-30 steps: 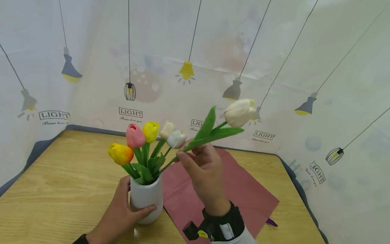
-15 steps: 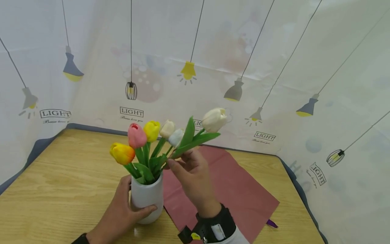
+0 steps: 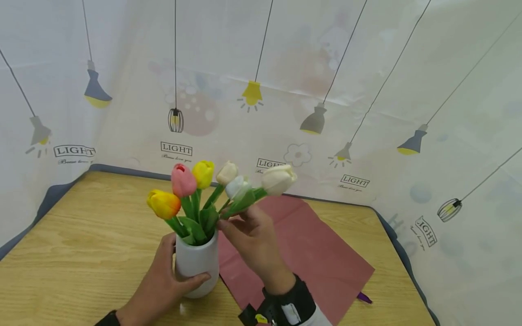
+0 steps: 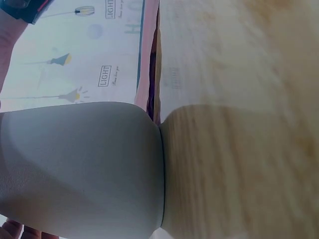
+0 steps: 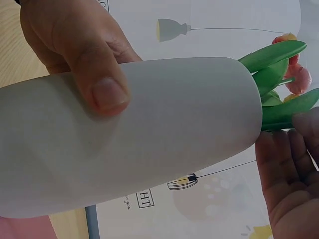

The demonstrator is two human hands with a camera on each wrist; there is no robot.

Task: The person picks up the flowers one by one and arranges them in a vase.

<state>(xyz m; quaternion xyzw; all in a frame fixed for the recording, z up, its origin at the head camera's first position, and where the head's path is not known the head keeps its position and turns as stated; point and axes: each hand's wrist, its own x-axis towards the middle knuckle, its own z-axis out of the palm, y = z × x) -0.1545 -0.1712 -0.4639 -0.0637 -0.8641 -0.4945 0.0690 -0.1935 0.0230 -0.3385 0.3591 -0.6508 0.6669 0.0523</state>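
A white vase [image 3: 197, 265] stands on the table, gripped round its lower side by my left hand [image 3: 165, 276], thumb across the front. It holds several tulips: an orange-yellow tulip [image 3: 164, 204], a pink tulip [image 3: 183, 180], a yellow tulip [image 3: 203, 174], a cream tulip [image 3: 227, 173] and a pale blue-white tulip [image 3: 238, 187]. My right hand [image 3: 254, 240] pinches the green stem and leaves of a white tulip [image 3: 279, 179] just above the vase's right rim. In the right wrist view, those fingers touch a leaf [image 5: 289, 112] at the mouth. The lower stem is hidden inside the vase.
Dark pink paper [image 3: 326, 258] lies on the wooden table [image 3: 81, 244] right of the vase. A purple strip [image 3: 364, 297] sticks out from under its right edge. A fabric backdrop [image 3: 244, 45] printed with lamps stands behind the table.
The white tulip has come down and left, its stem sinking into the vase at the right side. My right hand moved with it toward the rim; my left hand stays on the vase.
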